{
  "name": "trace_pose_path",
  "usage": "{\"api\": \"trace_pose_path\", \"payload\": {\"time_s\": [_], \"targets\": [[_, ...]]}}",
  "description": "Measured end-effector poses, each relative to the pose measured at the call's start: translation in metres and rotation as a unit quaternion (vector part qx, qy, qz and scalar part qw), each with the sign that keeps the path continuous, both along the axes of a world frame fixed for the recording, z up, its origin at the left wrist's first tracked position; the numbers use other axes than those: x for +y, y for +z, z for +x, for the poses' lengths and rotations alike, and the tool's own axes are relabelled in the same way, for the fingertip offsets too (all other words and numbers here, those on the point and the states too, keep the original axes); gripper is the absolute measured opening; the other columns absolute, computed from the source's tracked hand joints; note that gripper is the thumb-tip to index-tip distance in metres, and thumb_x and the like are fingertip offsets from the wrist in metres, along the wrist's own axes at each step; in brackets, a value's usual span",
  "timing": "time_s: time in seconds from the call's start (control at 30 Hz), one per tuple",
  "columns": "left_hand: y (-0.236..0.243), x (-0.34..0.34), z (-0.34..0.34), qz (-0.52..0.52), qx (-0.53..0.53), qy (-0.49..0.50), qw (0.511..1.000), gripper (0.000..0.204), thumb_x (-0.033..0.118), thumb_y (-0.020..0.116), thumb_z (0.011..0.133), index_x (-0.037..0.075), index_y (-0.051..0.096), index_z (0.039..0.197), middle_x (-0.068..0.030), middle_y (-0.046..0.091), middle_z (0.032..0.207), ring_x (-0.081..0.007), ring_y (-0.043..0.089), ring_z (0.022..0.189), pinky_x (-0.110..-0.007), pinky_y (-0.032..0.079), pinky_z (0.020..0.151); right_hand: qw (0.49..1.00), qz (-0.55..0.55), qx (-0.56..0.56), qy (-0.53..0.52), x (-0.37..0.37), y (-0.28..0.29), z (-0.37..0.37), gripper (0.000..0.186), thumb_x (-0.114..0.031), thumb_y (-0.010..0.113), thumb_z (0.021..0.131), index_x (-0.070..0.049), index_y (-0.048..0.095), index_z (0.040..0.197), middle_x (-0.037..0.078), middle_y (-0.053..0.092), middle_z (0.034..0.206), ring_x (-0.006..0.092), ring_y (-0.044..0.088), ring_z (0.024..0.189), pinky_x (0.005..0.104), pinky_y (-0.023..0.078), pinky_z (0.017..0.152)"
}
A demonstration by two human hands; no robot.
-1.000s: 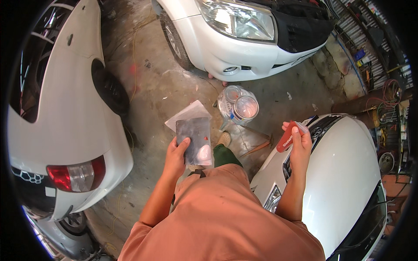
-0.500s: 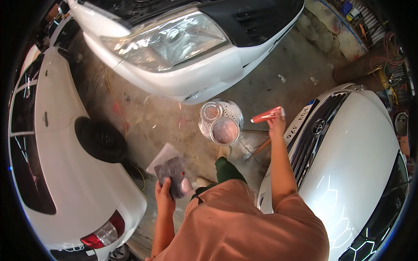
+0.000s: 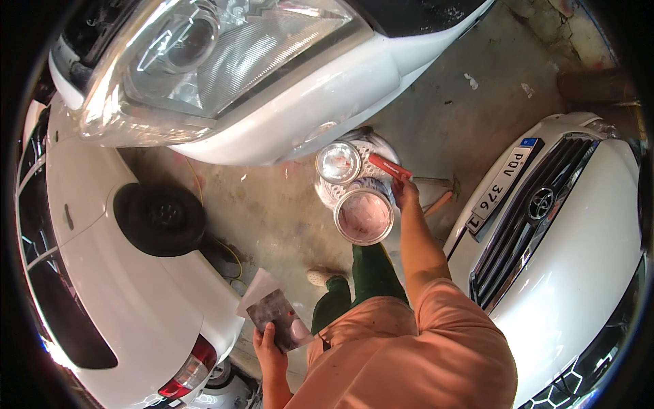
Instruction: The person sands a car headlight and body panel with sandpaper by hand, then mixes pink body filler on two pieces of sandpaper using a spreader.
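My left hand (image 3: 270, 349) is closed around a dark flat board (image 3: 269, 315) carrying a lump of pinkish paste (image 3: 300, 330) and a small red dab. A pale, thin sheet (image 3: 256, 293) sticks out past its far edge; whether they are joined I cannot tell. In my right hand (image 3: 407, 193) is a slim red tube (image 3: 387, 165), gripped at its near end. The tube reaches over a white, lace-patterned stool (image 3: 366, 147). On the stool stand an open can of pinkish paste (image 3: 364, 217) and, behind it, a round metal lid or smaller tin (image 3: 338, 162) with a red smear.
A white car front with a large headlight (image 3: 231, 65) hangs over the far side. A white car with a black wheel (image 3: 160, 217) stands at left, another with a dark grille (image 3: 524, 211) at right. A wooden stick (image 3: 438, 203) lies beside the stool.
I have come nearer the stool and the far car. My right hand has brought the red tube leftward, over the stool beside the can. My left hand still holds the board.
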State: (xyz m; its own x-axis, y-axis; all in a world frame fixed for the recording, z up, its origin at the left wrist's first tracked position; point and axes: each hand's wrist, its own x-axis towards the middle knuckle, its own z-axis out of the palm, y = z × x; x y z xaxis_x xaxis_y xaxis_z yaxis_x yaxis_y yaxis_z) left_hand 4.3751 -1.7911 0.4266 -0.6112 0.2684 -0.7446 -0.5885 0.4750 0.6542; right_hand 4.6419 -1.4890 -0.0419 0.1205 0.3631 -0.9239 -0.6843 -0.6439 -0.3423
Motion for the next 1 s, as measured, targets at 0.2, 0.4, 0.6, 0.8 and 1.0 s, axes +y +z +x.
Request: {"api": "trace_pose_path", "payload": {"time_s": [0.2, 0.4, 0.6, 0.8, 1.0], "targets": [[-0.006, 0.009, -0.003, 0.003, 0.005, -0.022, 1.0, 0.044, 0.02, 0.064, 0.098, 0.0, 0.051, 0.134, -0.0126, 0.065, 0.121, -0.024, 0.067, 0.106, -0.037, 0.056, 0.09, 0.96, -0.113, -0.114, 0.229, -0.025, 0.01, 0.006, 0.031, -0.036, 0.076, 0.089, -0.013, 0.064, 0.107, 0.002, 0.059, 0.094, 0.017, 0.055, 0.085, 0.0402, 0.043, 0.072], [-0.003, -0.006, -0.011, 0.076, -0.043, -0.04, 0.995, 0.037, 0.017, 0.065, 0.097, -0.001, 0.053, 0.128, -0.0106, 0.065, 0.115, -0.0202, 0.066, 0.101, -0.034, 0.054, 0.088, 0.919, -0.067, -0.175, 0.347, -0.105, 0.07, 0.051, 0.029, -0.038, 0.064, 0.095, -0.015, 0.06, 0.113, 0.002, 0.059, 0.105, 0.0171, 0.057, 0.101, 0.0438, 0.046, 0.084], [0.007, -0.062, -0.018, 0.166, -0.099, -0.047, 0.98, 0.039, 0.016, 0.065, 0.098, -0.002, 0.053, 0.13, -0.0086, 0.065, 0.118, -0.0168, 0.064, 0.101, -0.032, 0.052, 0.091, 0.858, 0.089, 0.19, 0.469, -0.211, 0.309, -0.06, 0.054, -0.054, 0.05, 0.103, -0.011, 0.056, 0.134, 0.006, 0.062, 0.124, 0.0204, 0.062, 0.11, 0.0409, 0.051, 0.091], [0.056, -0.133, -0.021, 0.25, -0.118, -0.102, 0.956, 0.038, 0.019, 0.063, 0.101, -0.003, 0.053, 0.131, -0.0069, 0.065, 0.117, -0.0134, 0.061, 0.105, -0.031, 0.05, 0.093, 0.74, 0.135, 0.462, 0.47, -0.256, 0.477, -0.184, 0.066, -0.057, 0.05, 0.102, -0.004, 0.05, 0.142, 0.013, 0.062, 0.134, 0.0263, 0.062, 0.119, 0.0444, 0.051, 0.097], [0.085, -0.23, -0.038, 0.333, -0.066, -0.01, 0.941, 0.035, 0.021, 0.06, 0.103, -0.002, 0.056, 0.128, -0.0072, 0.066, 0.116, -0.0136, 0.062, 0.103, -0.03, 0.051, 0.091, 0.819, 0.265, 0.327, 0.39, -0.331, 0.545, -0.24, 0.042, -0.029, 0.062, 0.1, 0.0, 0.058, 0.13, 0.013, 0.069, 0.121, 0.027, 0.066, 0.113, 0.0388, 0.052, 0.097]]}}
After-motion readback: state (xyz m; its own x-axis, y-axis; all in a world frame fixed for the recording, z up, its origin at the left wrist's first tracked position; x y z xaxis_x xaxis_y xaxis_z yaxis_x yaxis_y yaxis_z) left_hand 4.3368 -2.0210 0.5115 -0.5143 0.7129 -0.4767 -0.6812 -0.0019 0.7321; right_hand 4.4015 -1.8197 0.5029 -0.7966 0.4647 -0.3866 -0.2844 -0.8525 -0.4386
